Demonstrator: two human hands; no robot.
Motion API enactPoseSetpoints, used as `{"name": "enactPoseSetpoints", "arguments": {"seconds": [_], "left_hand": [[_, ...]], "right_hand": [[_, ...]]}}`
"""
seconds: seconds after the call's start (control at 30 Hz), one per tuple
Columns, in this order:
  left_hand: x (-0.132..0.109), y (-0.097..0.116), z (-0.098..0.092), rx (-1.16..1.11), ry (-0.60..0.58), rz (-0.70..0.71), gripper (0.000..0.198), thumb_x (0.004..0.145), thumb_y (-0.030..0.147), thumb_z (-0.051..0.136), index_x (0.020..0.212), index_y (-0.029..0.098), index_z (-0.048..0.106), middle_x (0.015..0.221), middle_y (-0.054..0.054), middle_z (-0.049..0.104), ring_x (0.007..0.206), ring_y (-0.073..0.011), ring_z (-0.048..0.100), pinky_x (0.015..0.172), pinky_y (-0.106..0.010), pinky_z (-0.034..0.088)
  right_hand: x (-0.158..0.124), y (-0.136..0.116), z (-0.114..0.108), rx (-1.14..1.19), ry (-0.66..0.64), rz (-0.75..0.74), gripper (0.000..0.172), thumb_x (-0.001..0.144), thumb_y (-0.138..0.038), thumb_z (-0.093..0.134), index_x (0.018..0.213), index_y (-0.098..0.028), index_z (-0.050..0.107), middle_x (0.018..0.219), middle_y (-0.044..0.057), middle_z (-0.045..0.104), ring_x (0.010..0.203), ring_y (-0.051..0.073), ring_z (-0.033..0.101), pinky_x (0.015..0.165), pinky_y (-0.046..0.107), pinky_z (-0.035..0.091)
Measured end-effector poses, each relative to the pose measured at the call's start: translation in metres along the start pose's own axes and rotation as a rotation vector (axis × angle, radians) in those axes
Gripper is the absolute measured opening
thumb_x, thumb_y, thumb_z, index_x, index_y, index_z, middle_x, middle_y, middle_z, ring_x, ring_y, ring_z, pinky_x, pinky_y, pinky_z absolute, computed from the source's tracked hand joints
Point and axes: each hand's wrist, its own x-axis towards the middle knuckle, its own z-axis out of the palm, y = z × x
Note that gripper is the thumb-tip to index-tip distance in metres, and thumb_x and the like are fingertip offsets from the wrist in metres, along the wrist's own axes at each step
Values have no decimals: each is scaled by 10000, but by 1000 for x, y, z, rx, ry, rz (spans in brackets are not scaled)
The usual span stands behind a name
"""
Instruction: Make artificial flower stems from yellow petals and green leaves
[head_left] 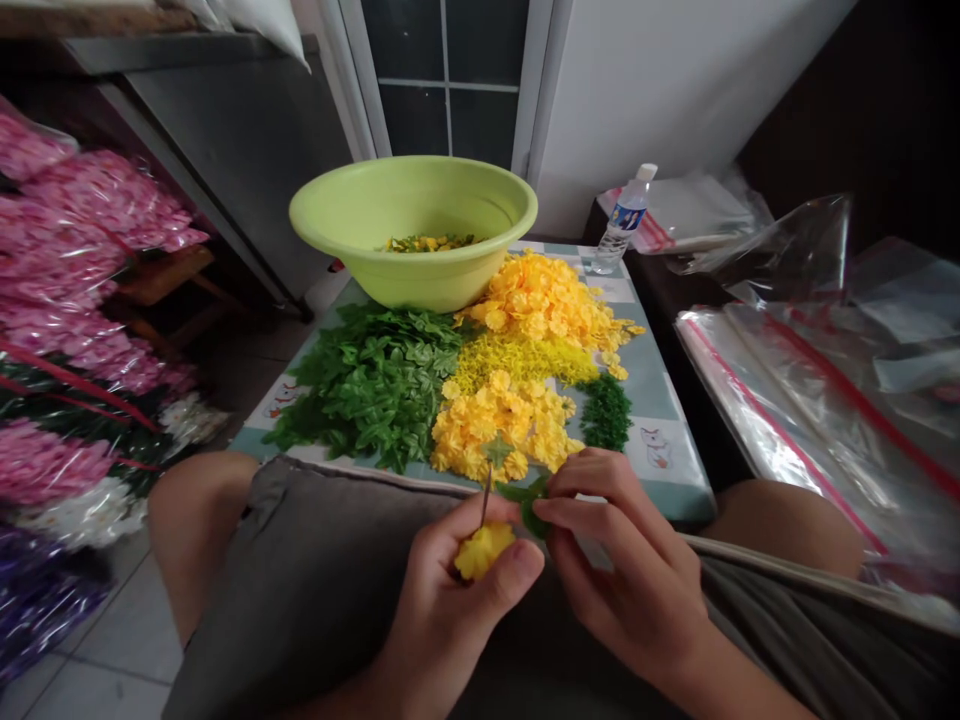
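Low in front of my lap, my left hand [454, 600] grips a yellow artificial flower [484, 550] between thumb and fingers. A thin dark stem [486, 496] rises from the flower, and a small star-shaped green piece [496, 453] shows at its top; I cannot tell whether they are joined. My right hand [630, 565] pinches a green plastic leaf [534, 508] close to the left fingertips. Just beyond the hands lie a pile of yellow flower heads [499, 415] and a heap of green leaves [375, 375].
A lime-green basin [420, 270] holding yellow-and-green pieces stands at the table's [679, 455] back. More orange-yellow petals [547, 295], yellow bits [525, 360] and dark green sprigs [606, 412] lie there. A water bottle [622, 225] stands back right, plastic bags [780, 400] right, wrapped pink flowers [97, 220] left.
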Motion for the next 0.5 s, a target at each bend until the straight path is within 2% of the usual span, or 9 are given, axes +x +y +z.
{"name": "enactPoseSetpoints", "arguments": {"seconds": [0.1,0.23,0.5], "left_hand": [[2,2,1,7,1,-2,270,800,426,660,717,187,565,515,87,284,462,-69,210,413,-206,198],[3,5,2,2,-11,7,267,812,410,652,711,179,564,523,84,317,473,-68,232,419,-203,203],[3,7,1,-39,19,-49,294,779,425,682,713,170,551,536,86,333,486,-62,249,430,-188,225]], "right_hand": [[-1,1,3,-17,-26,-20,330,783,41,507,1017,-190,541,893,67,551,810,186,536,741,409,467],[0,2,8,-26,37,-64,245,789,31,512,947,-144,575,832,76,562,740,183,527,655,388,457],[-3,3,7,-214,26,-208,136,784,-2,561,879,-80,619,831,120,581,741,209,546,645,411,443]]}}
